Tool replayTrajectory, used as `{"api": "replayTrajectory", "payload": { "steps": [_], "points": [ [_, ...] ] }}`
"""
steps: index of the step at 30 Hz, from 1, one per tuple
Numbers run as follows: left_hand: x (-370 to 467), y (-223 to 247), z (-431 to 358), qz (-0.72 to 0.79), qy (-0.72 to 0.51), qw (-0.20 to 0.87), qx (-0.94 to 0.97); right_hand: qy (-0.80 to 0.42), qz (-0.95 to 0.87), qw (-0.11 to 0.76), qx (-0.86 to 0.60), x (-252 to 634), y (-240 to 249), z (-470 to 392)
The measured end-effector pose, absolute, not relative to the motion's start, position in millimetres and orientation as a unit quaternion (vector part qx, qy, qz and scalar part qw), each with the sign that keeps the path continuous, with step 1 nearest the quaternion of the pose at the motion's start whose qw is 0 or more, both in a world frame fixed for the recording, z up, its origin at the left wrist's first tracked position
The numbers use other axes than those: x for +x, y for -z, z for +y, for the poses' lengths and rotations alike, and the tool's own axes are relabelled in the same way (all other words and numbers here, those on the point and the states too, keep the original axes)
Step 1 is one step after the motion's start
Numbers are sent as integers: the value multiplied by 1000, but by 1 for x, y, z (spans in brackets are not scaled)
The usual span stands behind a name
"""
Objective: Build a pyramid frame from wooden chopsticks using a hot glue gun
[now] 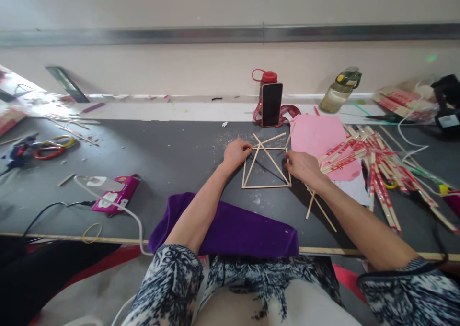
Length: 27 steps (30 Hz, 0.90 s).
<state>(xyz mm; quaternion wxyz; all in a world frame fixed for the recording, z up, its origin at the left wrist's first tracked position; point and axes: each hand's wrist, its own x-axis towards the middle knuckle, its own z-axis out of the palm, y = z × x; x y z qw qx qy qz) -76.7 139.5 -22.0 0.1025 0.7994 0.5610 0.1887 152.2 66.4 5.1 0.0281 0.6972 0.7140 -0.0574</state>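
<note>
A frame of thin wooden sticks (266, 187) stands on the grey table in front of me, with a square outline and slanted sticks that cross near its far left. My left hand (237, 152) pinches its far left corner between thumb and fingers. At the right side, my right hand (302, 165) has its fingers closed on the frame near the far right corner. Two loose crossed sticks (324, 212) lie beneath my right forearm. Pink paper (316, 132) lies just beyond that hand. How the joints are fixed cannot be made out.
Paper-wrapped chopsticks (384, 172) are heaped at right. A phone (271, 104) leans on a red-capped bottle (269, 76); another bottle (338, 93) stands by the wall. Purple cloth (247, 227) covers the near edge. At left are a pink packet (117, 196), scissors (50, 151) and cables.
</note>
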Motion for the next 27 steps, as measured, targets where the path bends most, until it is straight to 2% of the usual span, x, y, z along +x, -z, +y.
{"api": "replayTrajectory", "payload": {
  "steps": [7,14,19,27],
  "points": [
    [-78,25,139,560,-200,103,798,81,717,-9,692,159,1,73],
    [-78,22,136,576,-186,110,788,86,715,-96,687,175,2,100],
    [-78,21,136,575,-187,111,788,-20,768,-11,640,161,1,103],
    [-78,24,136,571,-193,101,792,-23,782,21,623,150,2,104]
  ]
}}
